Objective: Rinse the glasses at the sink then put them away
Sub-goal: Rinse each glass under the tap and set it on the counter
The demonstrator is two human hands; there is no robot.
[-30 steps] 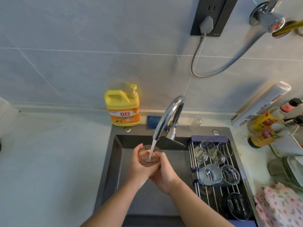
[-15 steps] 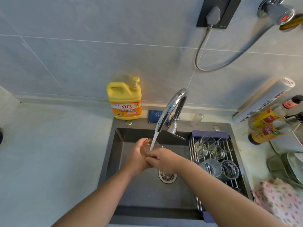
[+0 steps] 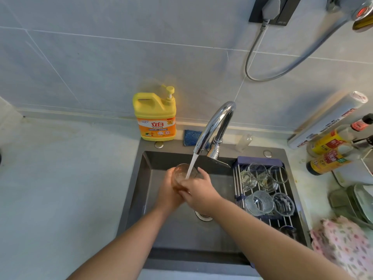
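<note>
We hold a glass point(image 3: 182, 174) over the sink point(image 3: 141, 190) under the tap point(image 3: 214, 126), water running into it; our left hand point(image 3: 168, 194) grips its side, our right hand point(image 3: 198, 191) curls round its front.

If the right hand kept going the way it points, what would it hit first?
The glass: the right hand is holding it under the running water. Just beyond is probably the left hand, gripping the glass from the other side.
</note>
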